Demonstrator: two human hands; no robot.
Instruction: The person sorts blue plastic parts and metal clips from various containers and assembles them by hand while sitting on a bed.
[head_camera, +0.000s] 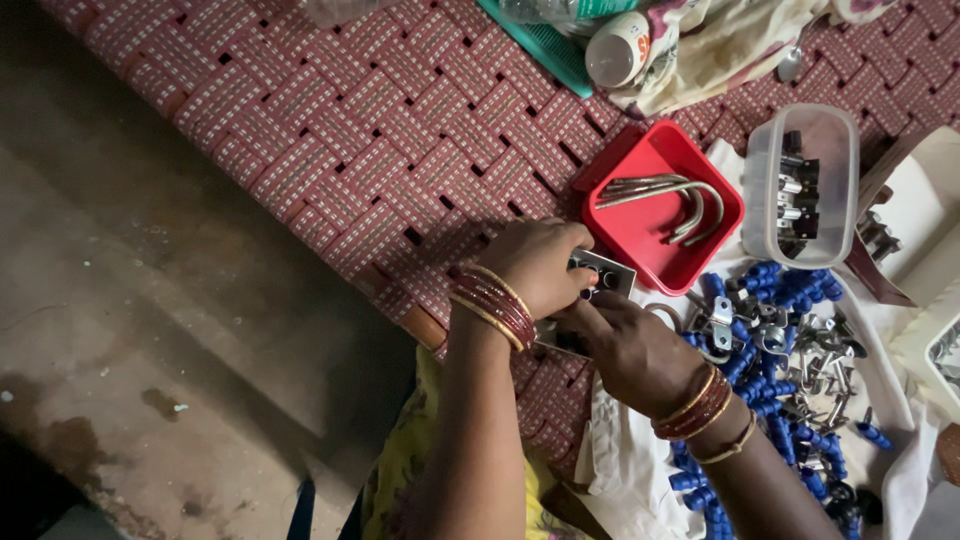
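Head view, left hand (535, 265), right hand (630, 350), seemingly gripping metal plate (605, 272)

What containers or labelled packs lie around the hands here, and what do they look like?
Red square tray: just above the hands, holding bent metal bolts.
Clear lidded tub: right of it, rounded, with dark clips inside.
White bottle: top centre, lying down, round, with an orange label patch.

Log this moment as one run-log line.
left hand: holds plate | right hand: on plate | red tray: U-bolts | cloth: blue clamps
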